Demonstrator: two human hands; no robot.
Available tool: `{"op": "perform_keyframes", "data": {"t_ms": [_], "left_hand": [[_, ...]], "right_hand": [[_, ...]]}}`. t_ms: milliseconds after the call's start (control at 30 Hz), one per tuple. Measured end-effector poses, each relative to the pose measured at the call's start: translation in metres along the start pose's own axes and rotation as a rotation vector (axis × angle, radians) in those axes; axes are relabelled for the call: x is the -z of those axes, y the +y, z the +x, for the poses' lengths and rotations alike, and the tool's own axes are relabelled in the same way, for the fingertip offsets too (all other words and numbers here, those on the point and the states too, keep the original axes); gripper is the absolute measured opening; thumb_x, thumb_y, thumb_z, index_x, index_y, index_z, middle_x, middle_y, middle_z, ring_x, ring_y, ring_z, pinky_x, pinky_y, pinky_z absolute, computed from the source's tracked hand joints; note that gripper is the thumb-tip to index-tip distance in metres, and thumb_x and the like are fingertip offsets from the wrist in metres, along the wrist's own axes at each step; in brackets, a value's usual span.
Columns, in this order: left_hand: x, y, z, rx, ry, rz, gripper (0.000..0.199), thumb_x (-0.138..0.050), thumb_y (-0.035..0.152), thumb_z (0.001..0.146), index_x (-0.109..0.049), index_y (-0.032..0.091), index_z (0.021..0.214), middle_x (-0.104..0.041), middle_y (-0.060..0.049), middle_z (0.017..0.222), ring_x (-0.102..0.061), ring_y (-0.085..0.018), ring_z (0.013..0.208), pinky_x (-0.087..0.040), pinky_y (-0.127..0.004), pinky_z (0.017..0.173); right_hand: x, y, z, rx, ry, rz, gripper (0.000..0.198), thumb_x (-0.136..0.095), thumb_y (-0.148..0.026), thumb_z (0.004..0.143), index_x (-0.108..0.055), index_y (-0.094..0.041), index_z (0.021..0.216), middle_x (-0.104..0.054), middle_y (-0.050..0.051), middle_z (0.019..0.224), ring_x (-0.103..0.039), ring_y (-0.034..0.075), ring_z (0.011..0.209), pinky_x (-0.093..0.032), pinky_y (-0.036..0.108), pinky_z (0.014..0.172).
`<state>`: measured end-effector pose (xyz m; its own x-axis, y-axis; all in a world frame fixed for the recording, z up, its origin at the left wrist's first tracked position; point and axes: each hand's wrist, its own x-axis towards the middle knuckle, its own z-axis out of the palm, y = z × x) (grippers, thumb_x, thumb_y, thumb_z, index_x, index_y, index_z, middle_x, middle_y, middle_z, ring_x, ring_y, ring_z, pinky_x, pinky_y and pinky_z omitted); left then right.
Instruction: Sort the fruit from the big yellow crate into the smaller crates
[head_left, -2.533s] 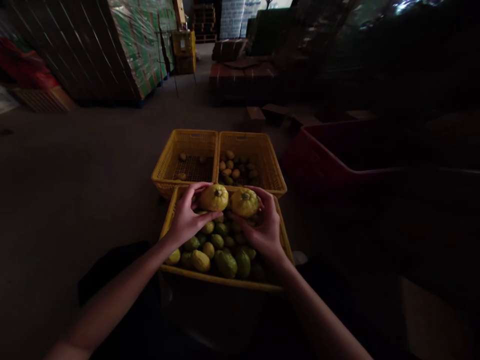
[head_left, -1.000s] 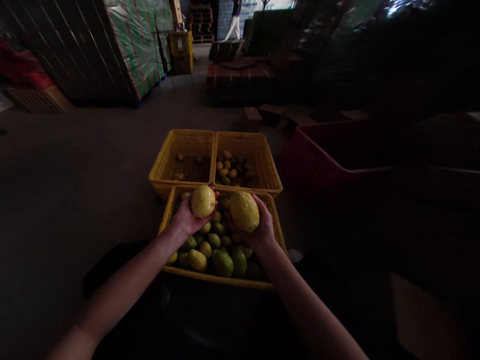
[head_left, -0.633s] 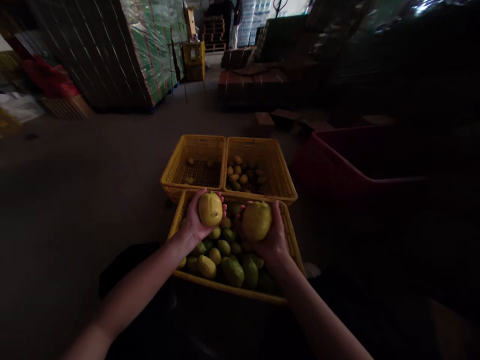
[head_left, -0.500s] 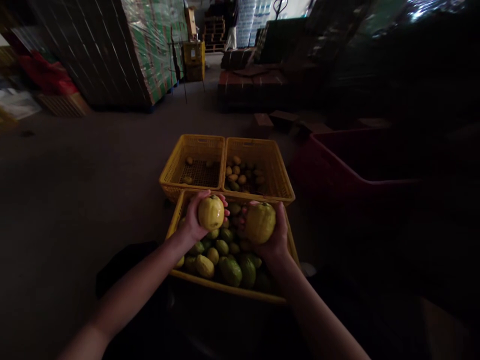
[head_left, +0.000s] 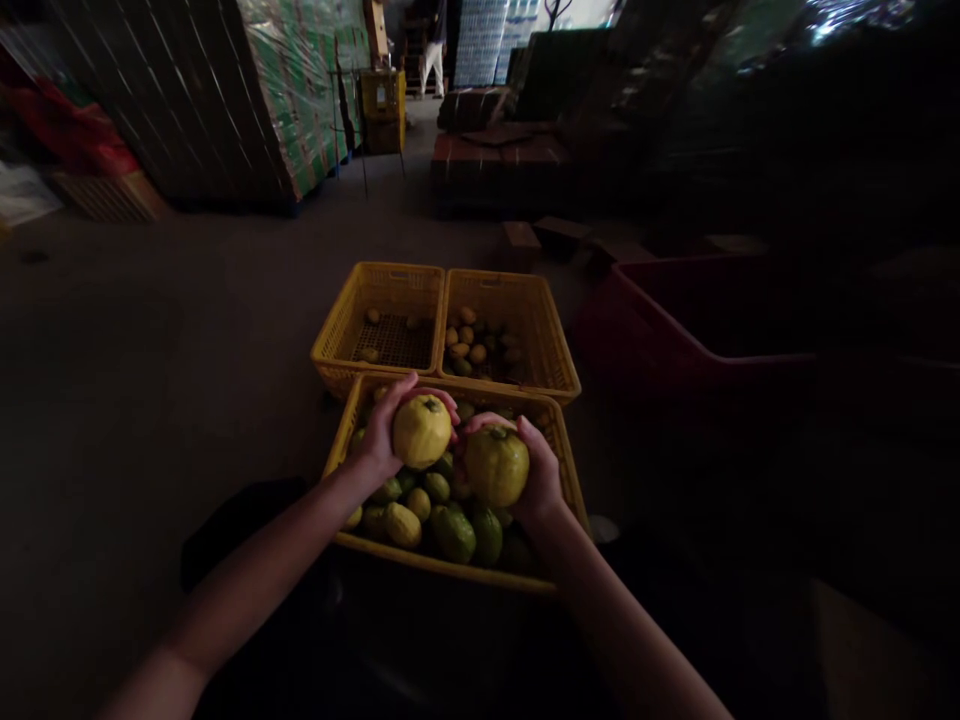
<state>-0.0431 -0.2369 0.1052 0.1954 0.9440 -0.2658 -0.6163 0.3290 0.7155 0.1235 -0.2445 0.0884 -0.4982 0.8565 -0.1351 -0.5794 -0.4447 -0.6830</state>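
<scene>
My left hand [head_left: 384,428] is wrapped round a pale yellow guava [head_left: 421,432], its stem end turned up. Close beside it, my right hand [head_left: 543,472] cups a larger, greener-yellow guava [head_left: 496,468] with faint ribs. Both fruits are held above a yellow plastic crate [head_left: 450,568], a small gap between them. Several green and yellow guavas lie in that crate, among them a yellow one [head_left: 403,525] and a dark green one [head_left: 453,534] near the front rim. My hands and forearms hide part of the crate's contents.
Behind stand two more yellow crates: the left one [head_left: 330,335] holds a few fruits, the right one [head_left: 556,345] several. A dark red bin [head_left: 637,310] is at the right. Wrapped pallet stacks [head_left: 300,110] and a person [head_left: 433,65] are farther back.
My right hand has brought its guava left and slightly down, closer to the other one. The left-hand guava has tilted, showing more of its stem end. The view has shifted slightly.
</scene>
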Motion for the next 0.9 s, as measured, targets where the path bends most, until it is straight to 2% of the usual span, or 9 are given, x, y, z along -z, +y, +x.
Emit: {"op": "perform_keyframes", "data": {"t_ms": [100, 233, 367, 433, 533, 600, 767, 900], "left_hand": [[0.005, 0.001, 0.007, 0.13, 0.069, -0.193, 0.047, -0.041, 0.047, 0.087, -0.071, 0.01, 0.086, -0.07, -0.01, 0.07, -0.067, -0.022, 0.062, -0.052, -0.03, 0.053], [0.01, 0.0, 0.011, 0.172, 0.115, -0.355, 0.034, -0.042, 0.034, 0.088, -0.068, 0.015, 0.1, -0.072, -0.01, 0.085, -0.069, -0.021, 0.072, -0.056, -0.033, 0.061], [0.009, -0.001, 0.009, 0.181, 0.077, -0.444, 0.035, -0.046, 0.023, 0.084, -0.064, 0.02, 0.114, -0.072, -0.01, 0.102, -0.066, -0.016, 0.07, -0.052, -0.025, 0.055], [0.007, -0.001, 0.009, 0.179, 0.048, -0.465, 0.037, -0.047, 0.022, 0.084, -0.063, 0.021, 0.116, -0.072, -0.009, 0.104, -0.066, -0.016, 0.07, -0.052, -0.024, 0.054], [0.0, -0.002, 0.01, 0.112, 0.048, -0.503, 0.032, -0.046, 0.023, 0.086, -0.066, 0.02, 0.111, -0.073, -0.005, 0.101, -0.069, -0.02, 0.086, -0.056, -0.029, 0.067], [-0.004, -0.004, 0.013, 0.067, 0.061, -0.535, 0.027, -0.045, 0.024, 0.087, -0.068, 0.018, 0.102, -0.073, -0.005, 0.096, -0.069, -0.02, 0.092, -0.056, -0.03, 0.075], [-0.013, -0.012, 0.019, 0.058, 0.042, -0.499, 0.02, -0.05, 0.027, 0.087, -0.067, 0.017, 0.083, -0.073, -0.005, 0.089, -0.068, -0.016, 0.079, -0.054, -0.027, 0.071], [-0.02, -0.015, 0.021, 0.052, -0.004, -0.428, 0.022, -0.052, 0.028, 0.085, -0.062, 0.017, 0.068, -0.065, -0.002, 0.071, -0.062, -0.013, 0.064, -0.052, -0.027, 0.064]], "right_hand": [[0.005, -0.002, 0.005, -0.037, 0.15, 0.153, 0.037, -0.064, -0.051, 0.073, -0.071, -0.016, 0.084, -0.072, 0.006, 0.07, -0.069, 0.023, 0.063, -0.058, 0.036, 0.059], [0.018, -0.005, 0.013, -0.085, 0.334, 0.332, 0.024, -0.062, -0.035, 0.074, -0.068, -0.018, 0.089, -0.075, 0.007, 0.079, -0.07, 0.024, 0.069, -0.059, 0.036, 0.061], [0.027, -0.006, 0.019, -0.105, 0.303, 0.426, 0.028, -0.061, -0.04, 0.078, -0.068, -0.019, 0.096, -0.076, 0.009, 0.087, -0.066, 0.018, 0.059, -0.053, 0.026, 0.047], [0.027, -0.007, 0.021, -0.066, 0.298, 0.444, 0.027, -0.062, -0.04, 0.078, -0.068, -0.02, 0.095, -0.076, 0.007, 0.085, -0.066, 0.017, 0.059, -0.054, 0.026, 0.047], [0.023, -0.007, 0.022, 0.036, 0.299, 0.44, 0.025, -0.065, -0.036, 0.075, -0.067, -0.023, 0.096, -0.076, 0.005, 0.088, -0.071, 0.022, 0.074, -0.059, 0.033, 0.059], [0.019, -0.007, 0.022, 0.076, 0.276, 0.444, 0.025, -0.066, -0.037, 0.074, -0.067, -0.025, 0.095, -0.077, 0.004, 0.091, -0.072, 0.023, 0.082, -0.06, 0.034, 0.062], [0.016, -0.003, 0.02, 0.061, 0.205, 0.399, 0.028, -0.066, -0.044, 0.073, -0.067, -0.023, 0.09, -0.076, 0.003, 0.084, -0.072, 0.022, 0.075, -0.055, 0.028, 0.049], [0.016, -0.003, 0.016, 0.094, 0.149, 0.324, 0.028, -0.066, -0.045, 0.071, -0.067, -0.02, 0.083, -0.074, 0.003, 0.077, -0.071, 0.022, 0.071, -0.058, 0.031, 0.054]]}}
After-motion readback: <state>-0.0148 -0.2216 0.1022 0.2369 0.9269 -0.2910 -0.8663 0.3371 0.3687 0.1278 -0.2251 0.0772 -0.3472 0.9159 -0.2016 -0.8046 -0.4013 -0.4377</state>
